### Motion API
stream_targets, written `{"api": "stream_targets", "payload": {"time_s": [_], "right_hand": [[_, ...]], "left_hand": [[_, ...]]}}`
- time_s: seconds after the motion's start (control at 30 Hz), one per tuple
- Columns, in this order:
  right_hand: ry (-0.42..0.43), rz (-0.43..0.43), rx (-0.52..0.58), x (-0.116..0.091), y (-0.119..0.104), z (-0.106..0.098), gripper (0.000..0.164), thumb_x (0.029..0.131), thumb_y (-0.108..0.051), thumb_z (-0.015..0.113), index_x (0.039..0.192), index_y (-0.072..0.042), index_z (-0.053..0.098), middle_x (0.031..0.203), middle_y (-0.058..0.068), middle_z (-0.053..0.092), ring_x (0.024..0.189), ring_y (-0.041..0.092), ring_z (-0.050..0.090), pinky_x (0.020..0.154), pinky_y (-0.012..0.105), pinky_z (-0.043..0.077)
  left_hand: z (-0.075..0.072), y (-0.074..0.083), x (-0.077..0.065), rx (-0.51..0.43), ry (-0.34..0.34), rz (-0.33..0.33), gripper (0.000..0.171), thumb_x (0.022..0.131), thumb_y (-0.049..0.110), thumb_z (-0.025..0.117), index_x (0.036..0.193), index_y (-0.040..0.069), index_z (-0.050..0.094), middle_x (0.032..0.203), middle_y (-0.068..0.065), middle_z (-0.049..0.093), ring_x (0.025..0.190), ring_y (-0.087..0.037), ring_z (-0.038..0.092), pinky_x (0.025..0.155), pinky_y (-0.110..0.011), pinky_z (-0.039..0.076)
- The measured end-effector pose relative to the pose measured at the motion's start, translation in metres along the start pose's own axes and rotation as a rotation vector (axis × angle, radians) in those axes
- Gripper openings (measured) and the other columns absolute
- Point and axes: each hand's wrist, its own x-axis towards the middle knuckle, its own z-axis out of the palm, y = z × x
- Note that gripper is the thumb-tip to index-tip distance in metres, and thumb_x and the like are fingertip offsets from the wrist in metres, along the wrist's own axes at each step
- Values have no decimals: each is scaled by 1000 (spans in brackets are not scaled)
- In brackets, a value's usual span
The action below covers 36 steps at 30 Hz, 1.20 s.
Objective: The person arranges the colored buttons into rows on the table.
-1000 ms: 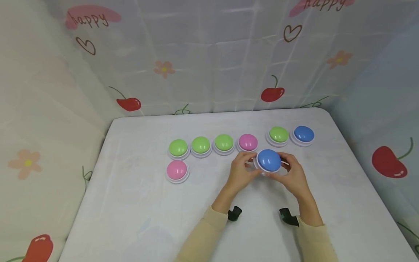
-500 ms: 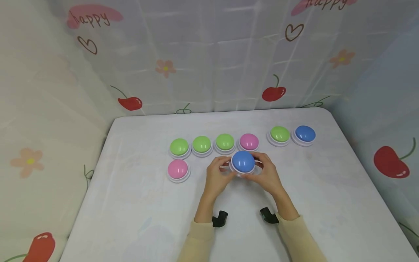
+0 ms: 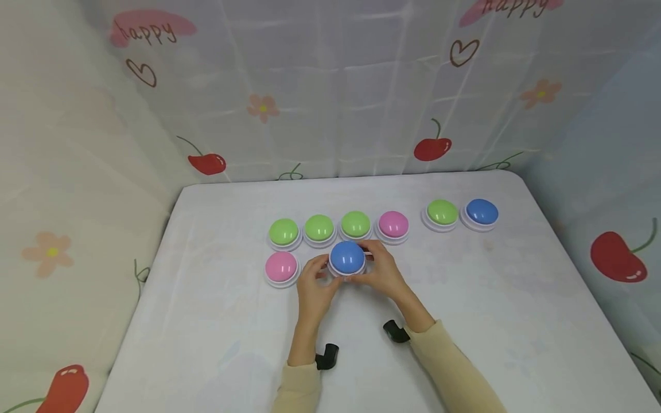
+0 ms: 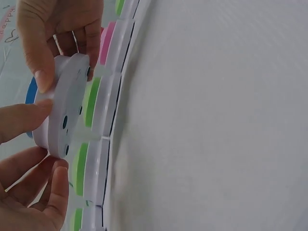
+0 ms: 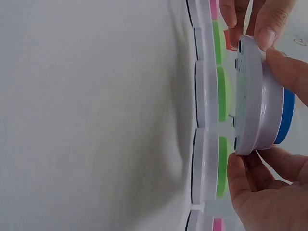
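Note:
A round push button with a blue dome and white base (image 3: 347, 257) is held between both hands, lifted above the table. My left hand (image 3: 314, 291) grips its left side, thumb at the front; my right hand (image 3: 381, 271) grips the right side likewise. Both wrist views show the white underside (image 4: 67, 108) off the tabletop. Just behind stand three green buttons (image 3: 319, 228) in a row, with a pink button (image 3: 393, 225) at their right end. Left of my left hand sits another pink button (image 3: 281, 267), in front of the leftmost green one.
Farther right at the back, a green button (image 3: 442, 213) and a blue button (image 3: 481, 212) stand side by side. The white table (image 3: 465, 321) meets a printed curtain (image 3: 335, 86) behind and at both sides. Black wrist mounts (image 3: 327, 357) stick out from the sleeves.
Both hands have carried the blue button leftward, from in front of the row's pink button to in front of the green ones. The other buttons stay where they were.

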Motion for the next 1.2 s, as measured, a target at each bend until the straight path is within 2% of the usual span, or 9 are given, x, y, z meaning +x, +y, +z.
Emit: {"api": "stream_targets", "payload": {"time_s": [0.17, 0.37, 0.6, 0.77, 0.97, 1.1, 1.2], "right_hand": [[-33, 10, -18, 7, -1, 17, 81, 64, -13, 91, 133, 4, 52, 124, 20, 55, 115, 32, 55, 97, 46, 52], [-42, 4, -29, 13, -2, 31, 82, 61, -16, 93, 130, 3, 53, 123, 19, 56, 110, 31, 57, 92, 45, 54], [-64, 25, -19, 20, -5, 41, 80, 60, -13, 93, 129, 0, 55, 122, 17, 57, 109, 29, 57, 93, 43, 54], [-73, 46, -36, 23, -4, 46, 81, 60, -13, 93, 130, -1, 55, 121, 16, 58, 110, 28, 58, 95, 41, 54], [-80, 50, -44, 25, -2, 50, 81, 60, -13, 93, 131, 0, 55, 123, 17, 58, 113, 30, 58, 98, 41, 52], [-73, 41, -52, 26, -1, 52, 81, 59, -14, 93, 130, 0, 56, 123, 18, 58, 112, 30, 56, 98, 42, 51], [-65, 29, -80, 26, 1, 55, 82, 59, -15, 93, 130, -1, 56, 122, 17, 59, 108, 29, 55, 94, 40, 50]], "left_hand": [[-7, -6, -3, 89, 62, -24, 54, 68, -3, 84, 118, -5, 66, 118, -16, 67, 106, -29, 64, 84, -40, 58], [-8, -10, -6, 124, 133, -79, 56, 66, -8, 82, 119, -9, 64, 117, -20, 68, 107, -32, 63, 85, -39, 57], [-7, -10, -7, 175, 219, -80, 52, 64, -8, 82, 114, -9, 66, 111, -20, 70, 99, -33, 63, 82, -40, 57], [-7, -10, -7, 184, 243, -99, 52, 65, -9, 81, 114, -12, 65, 114, -24, 68, 103, -35, 63, 85, -40, 57], [-6, -11, -8, 176, 248, -155, 50, 68, -11, 78, 116, -13, 64, 116, -27, 67, 108, -38, 64, 90, -42, 56], [-6, -11, -9, 169, 249, -186, 50, 70, -11, 77, 117, -14, 63, 119, -29, 65, 111, -40, 63, 94, -45, 54], [-5, -12, -9, 170, 254, -188, 48, 69, -11, 77, 116, -14, 64, 116, -28, 66, 108, -39, 65, 92, -46, 55]]}}
